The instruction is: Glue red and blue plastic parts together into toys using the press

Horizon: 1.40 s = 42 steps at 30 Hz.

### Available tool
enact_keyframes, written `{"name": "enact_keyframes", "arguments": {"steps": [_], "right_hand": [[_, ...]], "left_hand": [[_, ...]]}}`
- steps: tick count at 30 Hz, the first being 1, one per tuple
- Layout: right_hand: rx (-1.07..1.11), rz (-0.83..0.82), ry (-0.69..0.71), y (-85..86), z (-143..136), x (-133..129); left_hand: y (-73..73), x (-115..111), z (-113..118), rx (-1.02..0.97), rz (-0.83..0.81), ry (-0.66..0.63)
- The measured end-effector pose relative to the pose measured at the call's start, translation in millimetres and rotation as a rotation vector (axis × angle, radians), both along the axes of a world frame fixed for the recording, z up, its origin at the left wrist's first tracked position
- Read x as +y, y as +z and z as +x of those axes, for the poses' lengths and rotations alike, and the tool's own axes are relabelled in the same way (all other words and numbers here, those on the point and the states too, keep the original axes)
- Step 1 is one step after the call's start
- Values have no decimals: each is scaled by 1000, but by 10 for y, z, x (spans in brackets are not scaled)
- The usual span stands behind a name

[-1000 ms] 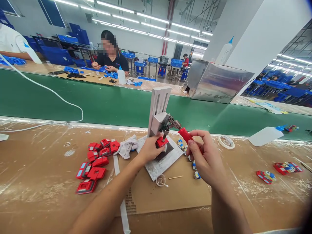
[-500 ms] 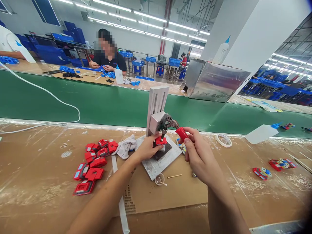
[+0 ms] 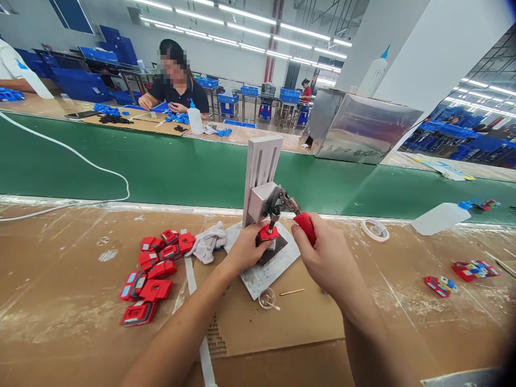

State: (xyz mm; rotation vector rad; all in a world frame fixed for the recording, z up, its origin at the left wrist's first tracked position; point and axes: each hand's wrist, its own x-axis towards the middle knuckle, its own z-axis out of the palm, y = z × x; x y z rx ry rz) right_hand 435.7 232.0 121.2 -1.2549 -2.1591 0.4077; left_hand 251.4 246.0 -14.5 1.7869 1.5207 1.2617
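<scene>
A metal toggle clamp press point(image 3: 258, 201) with an upright slotted post stands on a tilted metal base plate point(image 3: 252, 280). My right hand point(image 3: 328, 250) is closed around the red lever handle point(image 3: 306, 228) of the press. My left hand point(image 3: 249, 247) pinches a small red plastic part point(image 3: 267, 233) under the press's plunger point(image 3: 273, 219); the plunger tip meets the part's top. The fingers hide part of it. To the left lies a pile of red toy-car-like plastic parts point(image 3: 156, 289), next to a crumpled white cloth point(image 3: 208, 241).
A small clear cup point(image 3: 266, 298) holding a cotton swab and a thin stick point(image 3: 292, 292) lie on the cardboard point(image 3: 282, 333). Rightward are a tape roll point(image 3: 374, 230), a lying white bottle point(image 3: 439, 219) and red assembled pieces point(image 3: 475, 270). A co-worker point(image 3: 177, 86) sits beyond the green belt point(image 3: 193, 172).
My right hand has wrapped more fully around the red handle, where its fingers were looser before. My left hand still keeps the red part under the plunger. The view has shifted slightly.
</scene>
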Motion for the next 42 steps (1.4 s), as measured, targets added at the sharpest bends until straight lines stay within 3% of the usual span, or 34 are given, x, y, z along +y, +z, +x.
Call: {"name": "enact_keyframes", "arguments": {"steps": [7,10,13,16,19,21,23,25,28,32,34,36,39,42], "right_hand": [[334,360,-109,-847,-310,241],[417,396,-111,-1030,-471,335],[434,253,2,-1007,-430,312],[351,-6,190,-912,-117,187],[297,-120,162,-889,344,79],[269,-124,169,-908,600,28],[170,-190,313,-924,739,-24],[34,-272,490,-932,759,-78],[-93,-307,611,-955,662,-141],[-78,-305,697,-1026,516,-189],[-49,-277,740,-1072,461,-208],[-17,-233,763,-1114,415,-223],[55,-215,760,-1161,370,-225],[135,-285,693,-1206,368,-193]], "left_hand": [[-36,26,-43,29,39,-47],[-27,40,-4,48,50,-42],[57,-51,22,82,54,-43],[198,-322,-154,118,60,-72],[296,-684,-646,180,55,-22],[282,-855,-1079,253,45,183],[192,-897,-1470,364,-46,326],[64,-832,-1717,418,-202,353],[-47,-730,-1811,413,-237,352],[118,-870,-1732,391,-157,478],[286,-1004,-1625,246,-57,606],[439,-1106,-1432,-268,119,683],[536,-1146,-1032,-1057,125,379],[464,-1108,-693,-1421,45,287]]}}
